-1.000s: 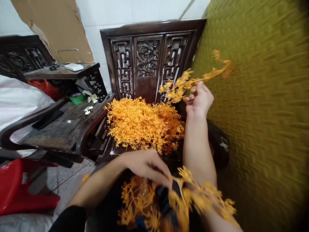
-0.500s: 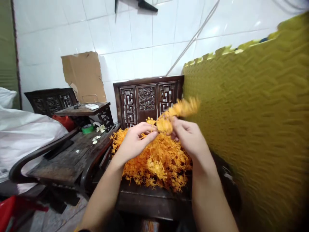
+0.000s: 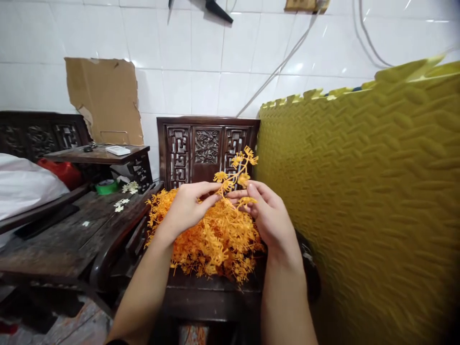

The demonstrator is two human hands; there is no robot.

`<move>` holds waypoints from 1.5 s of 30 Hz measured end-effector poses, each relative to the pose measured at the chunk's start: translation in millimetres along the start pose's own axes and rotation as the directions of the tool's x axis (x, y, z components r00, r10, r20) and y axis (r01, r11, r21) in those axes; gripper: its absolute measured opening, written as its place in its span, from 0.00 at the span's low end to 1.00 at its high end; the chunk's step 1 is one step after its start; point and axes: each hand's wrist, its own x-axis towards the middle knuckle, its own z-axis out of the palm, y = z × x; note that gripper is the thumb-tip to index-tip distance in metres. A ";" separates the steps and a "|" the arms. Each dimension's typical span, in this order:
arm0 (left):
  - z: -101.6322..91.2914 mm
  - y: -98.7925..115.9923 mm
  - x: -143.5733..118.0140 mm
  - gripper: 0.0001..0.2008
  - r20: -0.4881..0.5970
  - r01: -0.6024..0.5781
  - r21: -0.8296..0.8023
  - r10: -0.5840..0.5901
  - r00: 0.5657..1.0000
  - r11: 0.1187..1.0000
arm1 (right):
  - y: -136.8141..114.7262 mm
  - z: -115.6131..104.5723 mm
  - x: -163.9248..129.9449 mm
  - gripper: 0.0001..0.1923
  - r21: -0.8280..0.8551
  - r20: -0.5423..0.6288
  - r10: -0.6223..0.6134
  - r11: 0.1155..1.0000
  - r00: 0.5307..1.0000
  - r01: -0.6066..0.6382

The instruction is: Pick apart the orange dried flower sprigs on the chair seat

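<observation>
An orange artificial flower sprig (image 3: pixel 240 173) with several small spidery florets stands raised above a heap. My left hand (image 3: pixel 190 206) pinches its stem between thumb and fingertips. On the other side is my right hand (image 3: pixel 269 211), its fingers stretched out and loosely curved behind a side branch of the sprig, thumb apart from them. The branch lies across these fingers, and the hand does not look closed on it. Below both hands, a large pile of orange artificial flower sprigs (image 3: pixel 215 244) covers the seat of a dark carved wooden chair (image 3: pixel 206 170).
A tall yellow-green foam mat (image 3: pixel 341 191) stands close on the right. To the left, a wooden bench (image 3: pixel 68 235) holds green tape (image 3: pixel 107 187) and pale flower pieces (image 3: pixel 121 205). A side table (image 3: pixel 97 155) carries a white device (image 3: pixel 118 150), with cardboard (image 3: pixel 104 96) behind.
The sprig was blurred and tilted to the right; now it is sharp and more upright. My right hand's fingers have loosened from it. The whole view has shifted to the right.
</observation>
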 end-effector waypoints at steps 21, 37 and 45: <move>-18.3 -13.9 -0.2 0.51 0.246 0.233 -0.384 -0.144 0.959 0.893 | 6.9 32.7 -3.4 0.24 -0.271 0.404 0.085 0.962 0.911 0.030; -46.4 -12.3 -30.0 0.28 -0.079 0.146 -0.324 -0.180 0.980 0.935 | -1.2 42.2 -15.6 0.13 -0.306 0.403 -0.036 0.936 0.915 0.172; -37.9 -7.9 -40.7 0.18 0.101 0.148 -0.242 -0.126 0.987 0.959 | 9.8 46.2 -16.7 0.08 -0.343 0.116 -0.241 0.901 0.964 0.267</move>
